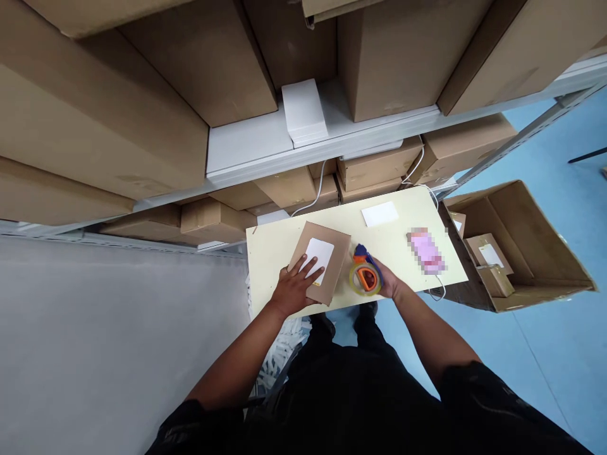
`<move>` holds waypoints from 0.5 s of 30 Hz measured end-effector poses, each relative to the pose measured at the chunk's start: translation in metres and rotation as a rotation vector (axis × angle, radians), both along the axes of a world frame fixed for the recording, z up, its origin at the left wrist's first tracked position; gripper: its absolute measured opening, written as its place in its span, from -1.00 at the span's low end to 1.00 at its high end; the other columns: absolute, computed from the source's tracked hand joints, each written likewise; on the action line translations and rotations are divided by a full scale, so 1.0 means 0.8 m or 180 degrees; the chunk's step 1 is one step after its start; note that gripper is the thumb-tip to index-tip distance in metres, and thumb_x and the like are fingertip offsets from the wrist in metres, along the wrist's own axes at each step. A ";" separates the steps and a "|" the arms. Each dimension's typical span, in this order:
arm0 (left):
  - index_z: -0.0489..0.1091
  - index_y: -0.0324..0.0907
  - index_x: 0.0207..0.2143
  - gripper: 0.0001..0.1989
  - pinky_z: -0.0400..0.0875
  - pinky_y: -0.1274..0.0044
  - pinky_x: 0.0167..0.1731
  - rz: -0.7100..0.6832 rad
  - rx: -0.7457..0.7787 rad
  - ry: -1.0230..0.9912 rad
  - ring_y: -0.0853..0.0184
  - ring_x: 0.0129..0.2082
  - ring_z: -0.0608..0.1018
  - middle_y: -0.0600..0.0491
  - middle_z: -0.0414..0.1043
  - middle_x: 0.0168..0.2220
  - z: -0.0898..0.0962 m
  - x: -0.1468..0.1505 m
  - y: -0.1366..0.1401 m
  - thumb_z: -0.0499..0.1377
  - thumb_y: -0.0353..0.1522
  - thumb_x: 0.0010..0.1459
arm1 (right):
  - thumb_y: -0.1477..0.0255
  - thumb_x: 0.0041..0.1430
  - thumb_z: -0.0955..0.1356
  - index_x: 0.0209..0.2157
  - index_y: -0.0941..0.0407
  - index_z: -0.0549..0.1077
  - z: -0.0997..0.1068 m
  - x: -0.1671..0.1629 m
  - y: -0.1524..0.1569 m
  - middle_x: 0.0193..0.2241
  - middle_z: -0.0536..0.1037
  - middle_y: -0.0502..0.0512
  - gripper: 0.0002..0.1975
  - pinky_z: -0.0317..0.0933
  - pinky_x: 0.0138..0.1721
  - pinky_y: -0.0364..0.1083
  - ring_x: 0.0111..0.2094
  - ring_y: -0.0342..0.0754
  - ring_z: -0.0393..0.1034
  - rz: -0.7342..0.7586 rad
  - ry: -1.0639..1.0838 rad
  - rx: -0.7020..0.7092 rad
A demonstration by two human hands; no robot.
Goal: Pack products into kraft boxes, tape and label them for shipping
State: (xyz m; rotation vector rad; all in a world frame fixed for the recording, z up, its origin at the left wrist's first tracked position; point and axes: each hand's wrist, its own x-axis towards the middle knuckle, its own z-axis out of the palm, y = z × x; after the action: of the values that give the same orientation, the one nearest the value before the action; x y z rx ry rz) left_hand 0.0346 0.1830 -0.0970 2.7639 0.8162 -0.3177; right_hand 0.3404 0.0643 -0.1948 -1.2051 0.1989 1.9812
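Observation:
My left hand (294,285) lies with spread fingers on a small brown cardboard box (337,258), partly over the white label (319,251) on its top. The box sits at an angle on a cream tabletop (265,253). In my right hand (387,278) is a tape dispenser (365,273), orange and blue with a roll of clear yellowish tape. It is just right of the box, apart from it, over the table's near part. My right fingers are wrapped round it and partly hidden behind it.
A white paper (379,214) and a blurred pink object (425,251) lie on the table. To the right, a large open carton (545,253) holds several small boxes. Behind stands a shelf (251,142) with cartons and a white card stack (304,112). Paper strips (279,357) lie below the table.

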 end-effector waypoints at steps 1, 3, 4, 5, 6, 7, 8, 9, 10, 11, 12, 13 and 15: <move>0.08 0.16 0.47 -0.05 0.18 0.06 0.20 0.0080 0.0004 0.0008 -0.13 0.53 -0.17 0.01 -0.11 0.53 0.000 0.007 -0.003 0.31 0.13 0.12 | -0.08 0.38 0.22 -0.15 0.05 0.56 0.000 -0.016 -0.023 -0.18 0.68 0.15 -0.48 0.45 0.06 0.06 -0.11 0.08 0.59 -0.0086 0.0040 -0.0028; 0.04 0.14 0.49 -0.04 0.21 0.02 0.17 0.0382 0.0032 0.0020 -0.16 0.53 -0.23 0.01 -0.15 0.54 -0.003 0.030 -0.012 0.29 0.13 0.14 | -0.08 0.39 0.18 -0.12 0.01 0.56 0.002 -0.054 -0.068 -0.17 0.68 0.15 -0.46 0.43 0.09 0.06 -0.07 0.09 0.60 -0.0136 0.0029 -0.0102; 0.00 0.10 0.51 -0.03 0.22 -0.01 0.16 0.0604 0.0053 0.0020 -0.18 0.53 -0.26 -0.01 -0.19 0.55 -0.006 0.045 -0.020 0.27 0.12 0.16 | -0.11 0.38 0.18 -0.12 0.02 0.56 0.002 -0.074 -0.085 -0.17 0.68 0.17 -0.44 0.42 0.10 0.07 -0.05 0.11 0.59 -0.0153 0.0047 -0.0108; -0.05 0.06 0.52 -0.02 0.23 -0.04 0.15 0.0856 0.0073 0.0012 -0.21 0.52 -0.28 -0.03 -0.23 0.55 -0.008 0.062 -0.029 0.25 0.10 0.18 | -0.12 0.36 0.17 -0.11 0.02 0.56 0.004 -0.092 -0.097 -0.17 0.68 0.18 -0.43 0.42 0.11 0.08 -0.03 0.13 0.59 -0.0195 0.0068 -0.0082; -0.11 0.01 0.54 0.00 0.25 -0.07 0.14 0.1089 0.0076 -0.0013 -0.23 0.52 -0.30 -0.07 -0.27 0.56 -0.009 0.078 -0.039 0.24 0.08 0.21 | -0.13 0.35 0.16 -0.10 0.01 0.55 0.005 -0.106 -0.104 -0.16 0.68 0.17 -0.42 0.43 0.10 0.09 0.00 0.15 0.58 -0.0282 0.0073 -0.0064; -0.16 -0.03 0.54 0.01 0.27 -0.08 0.13 0.1258 0.0051 -0.0055 -0.25 0.52 -0.29 -0.11 -0.31 0.56 -0.010 0.091 -0.049 0.22 0.06 0.23 | -0.15 0.35 0.15 -0.07 0.00 0.55 0.007 -0.115 -0.105 -0.15 0.68 0.16 -0.40 0.43 0.09 0.10 0.01 0.15 0.57 -0.0427 0.0070 -0.0029; -0.20 -0.08 0.55 0.03 0.29 -0.08 0.13 0.1333 -0.0003 -0.0102 -0.25 0.52 -0.27 -0.15 -0.33 0.56 -0.009 0.101 -0.058 0.22 0.04 0.24 | -0.15 0.34 0.13 -0.04 -0.01 0.54 0.008 -0.118 -0.101 -0.14 0.68 0.15 -0.38 0.43 0.08 0.10 0.04 0.16 0.55 -0.0596 0.0080 0.0037; -0.22 -0.14 0.55 0.04 0.30 -0.05 0.15 0.1301 -0.0079 -0.0148 -0.25 0.52 -0.24 -0.19 -0.34 0.56 -0.007 0.105 -0.066 0.23 0.02 0.24 | -0.15 0.33 0.13 -0.02 -0.02 0.53 0.010 -0.115 -0.094 -0.14 0.68 0.14 -0.38 0.44 0.07 0.11 0.05 0.16 0.54 -0.0763 0.0072 0.0104; -0.21 -0.19 0.54 0.05 0.30 -0.02 0.19 0.1177 -0.0161 -0.0182 -0.23 0.52 -0.20 -0.23 -0.32 0.55 -0.004 0.104 -0.070 0.26 -0.01 0.22 | -0.16 0.32 0.12 0.00 -0.03 0.53 0.012 -0.106 -0.084 -0.13 0.68 0.13 -0.38 0.44 0.06 0.12 0.06 0.17 0.54 -0.0892 0.0055 0.0164; -0.17 -0.23 0.54 0.06 0.27 0.02 0.24 0.0978 -0.0242 -0.0199 -0.21 0.52 -0.14 -0.25 -0.29 0.55 0.000 0.099 -0.071 0.29 -0.06 0.20 | -0.15 0.32 0.13 0.00 -0.03 0.52 0.013 -0.092 -0.072 -0.14 0.69 0.13 -0.38 0.44 0.05 0.12 0.05 0.18 0.54 -0.0959 0.0022 0.0204; -0.13 -0.24 0.53 0.05 0.24 0.07 0.30 0.0736 -0.0311 -0.0194 -0.18 0.51 -0.07 -0.25 -0.24 0.54 0.005 0.089 -0.067 0.33 -0.11 0.18 | -0.15 0.31 0.14 -0.02 -0.02 0.53 0.014 -0.073 -0.060 -0.15 0.69 0.14 -0.39 0.45 0.04 0.12 0.04 0.18 0.54 -0.0923 -0.0033 0.0196; -0.09 -0.22 0.53 0.03 0.19 0.11 0.34 0.0478 -0.0357 -0.0170 -0.15 0.50 -0.01 -0.23 -0.18 0.54 0.009 0.077 -0.058 0.35 -0.16 0.16 | -0.15 0.32 0.14 -0.04 -0.01 0.53 0.015 -0.053 -0.048 -0.15 0.69 0.14 -0.39 0.45 0.03 0.12 0.02 0.18 0.55 -0.0796 -0.0083 0.0157; -0.03 -0.07 0.52 -0.01 0.09 0.12 0.40 -0.0005 -0.0384 -0.0090 -0.10 0.48 0.10 -0.10 -0.08 0.53 0.017 0.054 -0.027 0.37 -0.23 0.15 | -0.11 0.35 0.16 -0.06 0.02 0.53 0.015 -0.010 -0.022 -0.15 0.68 0.16 -0.42 0.44 0.03 0.10 -0.02 0.14 0.57 -0.0464 -0.0101 0.0100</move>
State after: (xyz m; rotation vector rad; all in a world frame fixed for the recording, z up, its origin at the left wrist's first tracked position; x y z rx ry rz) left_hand 0.0774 0.1612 -0.0833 2.6511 0.7619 -0.3168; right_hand 0.3321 0.0464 -0.1828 -1.1679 0.2322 1.8318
